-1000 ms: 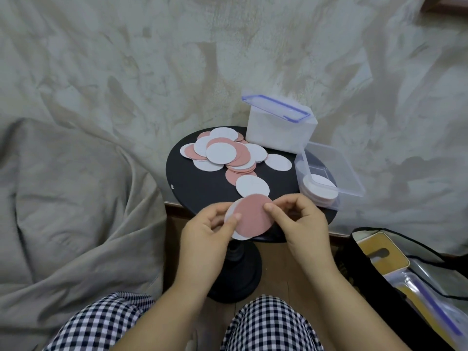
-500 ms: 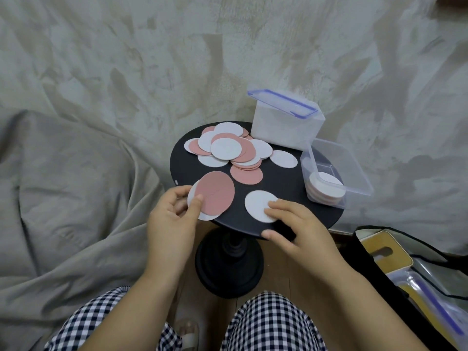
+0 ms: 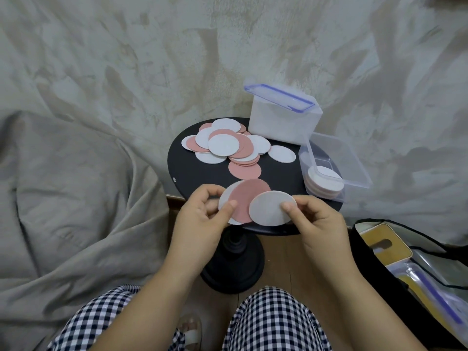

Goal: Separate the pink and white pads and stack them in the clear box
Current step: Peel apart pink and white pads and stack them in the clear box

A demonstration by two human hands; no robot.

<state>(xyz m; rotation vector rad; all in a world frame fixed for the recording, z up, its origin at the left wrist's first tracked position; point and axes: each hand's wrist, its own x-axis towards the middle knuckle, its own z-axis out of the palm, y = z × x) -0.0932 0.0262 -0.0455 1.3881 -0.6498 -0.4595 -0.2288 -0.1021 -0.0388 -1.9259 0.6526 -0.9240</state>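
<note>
While the left hand [image 3: 202, 219] pinches a pink pad [image 3: 247, 201] over a white one, the right hand [image 3: 316, 221] pinches another white pad [image 3: 271, 209] overlapping it.

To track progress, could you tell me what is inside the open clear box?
A stack of pads sits in the clear box, white on top, pinkish edges beneath. The lower pads' faces are covered.

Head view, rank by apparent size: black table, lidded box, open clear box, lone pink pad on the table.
1. black table
2. lidded box and open clear box: they look alike, so not ranked
3. lone pink pad, smallest
</note>
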